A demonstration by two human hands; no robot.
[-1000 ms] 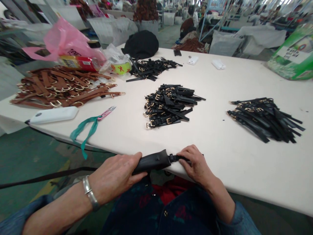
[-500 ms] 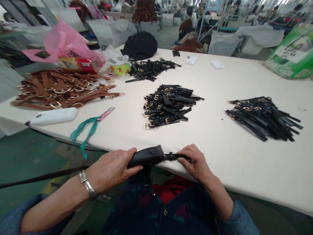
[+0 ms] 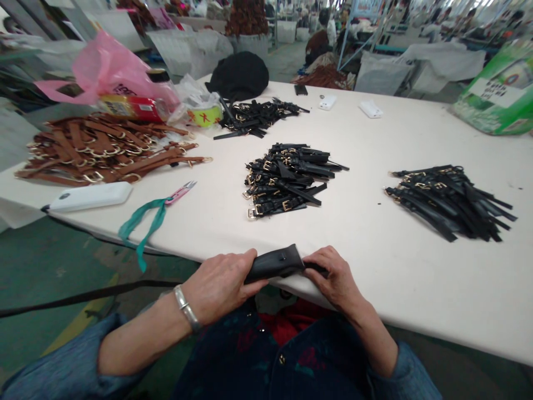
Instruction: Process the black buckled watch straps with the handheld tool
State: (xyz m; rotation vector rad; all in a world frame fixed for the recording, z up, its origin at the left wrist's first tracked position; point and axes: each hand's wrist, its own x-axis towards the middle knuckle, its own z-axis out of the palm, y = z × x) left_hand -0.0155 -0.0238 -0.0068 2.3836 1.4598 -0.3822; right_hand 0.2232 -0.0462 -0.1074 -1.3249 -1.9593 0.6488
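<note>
My left hand (image 3: 227,280) is wrapped round a black hand tool (image 3: 275,263), shaped like a clipper with a small switch on top; its exact kind I cannot make out. The tool's wide front end points right and meets a short black strap (image 3: 313,266). That strap is pinched in my right hand (image 3: 333,272) at the table's front edge, mostly hidden by the fingers and tool. Just beyond lies a pile of black buckle straps (image 3: 287,178) with gold buckles. A second pile of black straps (image 3: 449,200) lies to the right.
Pink thread snips (image 3: 180,194) with a green ribbon and a white power bank (image 3: 89,197) lie on the left. Behind them are brown straps (image 3: 95,147) and a pink bag (image 3: 106,69). A black cap (image 3: 239,75), more black straps (image 3: 258,116) and a green bag (image 3: 497,91) sit further back.
My left hand has moved right with the tool, whose front end now covers the strap part that showed between the hands. My right hand has stayed in place.
</note>
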